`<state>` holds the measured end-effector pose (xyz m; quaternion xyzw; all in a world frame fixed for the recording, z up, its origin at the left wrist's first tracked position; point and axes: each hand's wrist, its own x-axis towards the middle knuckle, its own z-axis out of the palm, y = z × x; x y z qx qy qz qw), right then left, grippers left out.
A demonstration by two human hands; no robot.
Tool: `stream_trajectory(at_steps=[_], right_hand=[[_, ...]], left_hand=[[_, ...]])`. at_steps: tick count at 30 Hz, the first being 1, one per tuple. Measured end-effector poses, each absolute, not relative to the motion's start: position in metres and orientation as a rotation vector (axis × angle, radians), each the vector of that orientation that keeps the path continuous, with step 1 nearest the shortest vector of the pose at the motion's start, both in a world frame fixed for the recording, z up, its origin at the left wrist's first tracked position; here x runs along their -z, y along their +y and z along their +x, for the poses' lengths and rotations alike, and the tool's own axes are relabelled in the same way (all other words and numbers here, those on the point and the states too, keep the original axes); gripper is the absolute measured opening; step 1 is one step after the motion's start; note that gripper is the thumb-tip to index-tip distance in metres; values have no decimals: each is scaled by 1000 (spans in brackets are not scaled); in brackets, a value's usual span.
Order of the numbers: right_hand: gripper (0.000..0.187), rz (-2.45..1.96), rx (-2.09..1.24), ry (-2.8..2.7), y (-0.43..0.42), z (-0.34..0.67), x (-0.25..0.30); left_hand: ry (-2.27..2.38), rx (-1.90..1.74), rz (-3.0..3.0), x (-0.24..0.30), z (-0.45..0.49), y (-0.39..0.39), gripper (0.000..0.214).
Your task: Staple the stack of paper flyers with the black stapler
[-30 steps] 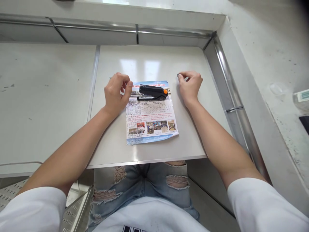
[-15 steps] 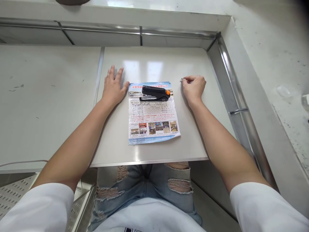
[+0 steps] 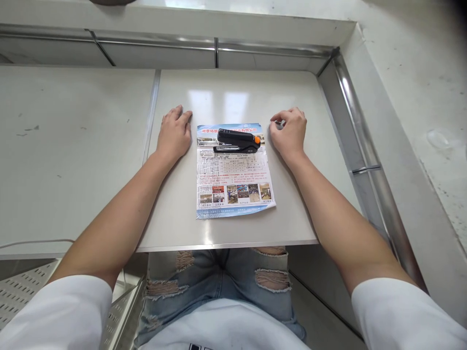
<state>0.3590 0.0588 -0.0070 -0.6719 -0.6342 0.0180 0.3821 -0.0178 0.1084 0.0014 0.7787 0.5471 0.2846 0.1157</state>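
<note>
A black stapler with an orange end lies across the top of a printed flyer on the white table. My left hand rests flat on the table just left of the flyer's top corner, fingers stretched out and holding nothing. My right hand sits to the right of the flyer's top edge. Its fingers are curled, and thumb and forefinger pinch a small grey piece that is barely visible. Neither hand touches the stapler.
A metal rail runs along the table's right side, and a raised ledge crosses the back. Another white table adjoins on the left. A perforated metal shelf and a thin cable are at lower left.
My left hand uncurled from beside the stapler's left end and now lies flat on the table. My right hand stayed closed and shifted slightly toward the flyer.
</note>
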Motion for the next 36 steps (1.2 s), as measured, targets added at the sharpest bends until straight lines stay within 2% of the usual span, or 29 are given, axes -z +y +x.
stream_trajectory(at_steps=[7, 16, 21, 30, 36], right_hand=[[22, -1812, -84, -1711, 62, 363, 13], [27, -1732, 9, -1676, 60, 362, 13], [34, -1563, 53, -1667, 50, 348, -5], [44, -1149, -215, -2018, 25, 302, -30], [51, -1087, -319, -2152, 29, 302, -26]], left_hand=[[1489, -1184, 2303, 1, -27, 113, 58], [1577, -1156, 2305, 8, -25, 117, 61], [1527, -1137, 2365, 3, -21, 113, 61], [1541, -1257, 2238, 2, -20, 116, 70], [1196, -1239, 2291, -19, -1, 91, 54]])
